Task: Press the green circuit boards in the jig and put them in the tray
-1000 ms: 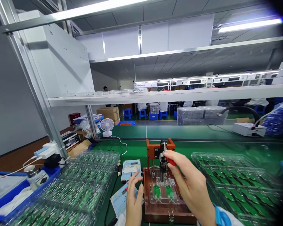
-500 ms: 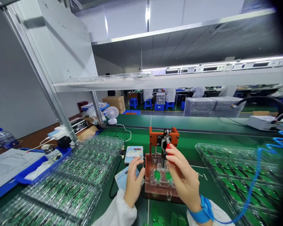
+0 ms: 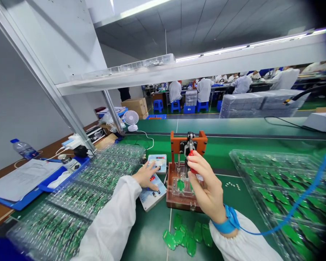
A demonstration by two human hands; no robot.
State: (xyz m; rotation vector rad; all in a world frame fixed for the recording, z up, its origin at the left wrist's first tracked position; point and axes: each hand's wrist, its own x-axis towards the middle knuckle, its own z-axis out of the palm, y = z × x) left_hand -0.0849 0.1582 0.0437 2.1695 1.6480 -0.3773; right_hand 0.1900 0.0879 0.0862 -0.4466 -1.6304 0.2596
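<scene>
My right hand [image 3: 206,181], with a blue wrist strap [image 3: 227,219], is closed around the red handle [image 3: 191,159] of a toggle clamp. The clamp is mounted on an orange and brown test fixture [image 3: 183,201]. A green circuit board [image 3: 180,185] sits in the fixture's clear holder; my right hand hides part of the holder. To its left, my left hand [image 3: 147,175] has its fingers spread over two light-blue boxes with red digital displays, the rear meter [image 3: 162,159] and the front meter [image 3: 152,198]. Several loose green boards [image 3: 190,244] lie in front of the fixture.
A clear tray of boards [image 3: 70,203] lies on the left, and another tray [image 3: 277,195] on the right. Small white pieces [image 3: 233,185] are right of the fixture. A white fan [image 3: 131,119] stands behind. A blue cord [image 3: 296,206] crosses the right side.
My left hand has moved left from beside the fixture onto the meters, fingers spreading. My right hand stays on the red handle. The meter displays now show red digits, and the view has tilted down.
</scene>
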